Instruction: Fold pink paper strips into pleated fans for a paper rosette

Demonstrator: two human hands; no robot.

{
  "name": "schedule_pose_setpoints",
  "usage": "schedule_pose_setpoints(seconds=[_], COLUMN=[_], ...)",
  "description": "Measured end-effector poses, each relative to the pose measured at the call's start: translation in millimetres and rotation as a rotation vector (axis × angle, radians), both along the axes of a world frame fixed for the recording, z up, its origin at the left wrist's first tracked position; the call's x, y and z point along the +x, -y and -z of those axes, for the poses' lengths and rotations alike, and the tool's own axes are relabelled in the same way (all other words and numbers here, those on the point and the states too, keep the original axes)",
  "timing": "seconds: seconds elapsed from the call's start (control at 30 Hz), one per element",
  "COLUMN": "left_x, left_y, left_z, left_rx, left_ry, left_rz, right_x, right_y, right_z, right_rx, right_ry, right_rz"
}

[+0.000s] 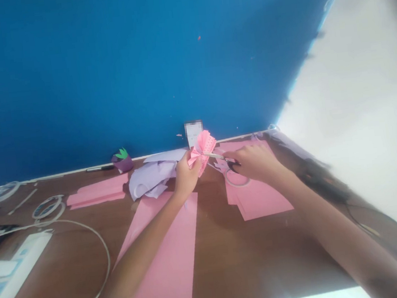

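My left hand (186, 175) is closed on a pleated pink paper flower (206, 143) with small cut-out holes, held up above the table. In my right hand (253, 162) is a pair of scissors (233, 162) with dark handles, its blades reaching left to the flower's gathered middle. Whether the blades are cutting paper cannot be made out. Beneath my right hand lie pink paper sheets (263, 201) with a roll of tape (236, 178) on them. A long pink sheet (168, 257) runs under my left forearm.
Crumpled lilac paper (151, 178) and a folded pink strip (97, 191) lie left of my hand. Farther left are tape rolls (48, 207), a power strip (19, 274) and a looping white cable (105, 245). A small purple pot (123, 164) stands by the blue wall (139, 69).
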State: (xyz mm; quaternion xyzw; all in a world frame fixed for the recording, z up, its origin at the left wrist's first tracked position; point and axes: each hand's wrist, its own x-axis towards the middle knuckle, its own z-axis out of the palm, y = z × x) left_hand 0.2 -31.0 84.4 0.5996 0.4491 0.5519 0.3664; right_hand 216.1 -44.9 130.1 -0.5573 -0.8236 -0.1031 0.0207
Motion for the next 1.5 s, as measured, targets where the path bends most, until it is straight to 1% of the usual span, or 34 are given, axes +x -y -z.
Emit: schedule_pose_setpoints(seconds=[0.13,0.33,0.47,0.73,0.83,0.97,1.13,1.27,1.5], left_x=[1.1,1.5,1.1,-0.3,-0.7,-1.3,-1.7,-1.3,-1.6], left_y=[1.5,1.0,0.1,-1.9,-3.3,-4.3,-3.7,-3.9,-3.8], left_z=[0.3,1.2,2.1,2.8,3.0,4.4,5.7,7.5,7.9], left_rx=[0.034,0.011,0.006,-0.038,-0.034,-0.067,-0.064,-0.065,-0.025], left_ry=[-0.036,-0.036,-0.031,0.062,0.059,0.086,0.055,0.071,-0.025], left_rz=[-0.032,-0.021,0.001,0.009,0.019,0.024,0.015,0.003,0.004], right_x=[-4.8,-8.7,-7.2,-6.8,-8.1,-8.1,-8.2,-8.8,-9.7], right_y=[3.5,5.3,6.4,9.1,10.1,10.7,9.6,8.6,10.5], right_z=[-0.3,-2.2,-3.8,-5.3,-6.2,-6.9,-4.0,-1.2,-4.8], right_rx=[-0.04,-0.075,-0.082,-0.089,-0.079,-0.08,-0.092,-0.1,-0.091], right_ry=[-0.004,0.015,0.01,0.017,0.041,0.043,0.011,0.025,0.057], right_rz=[0.047,0.076,0.07,0.028,0.028,0.035,0.049,0.058,0.111])
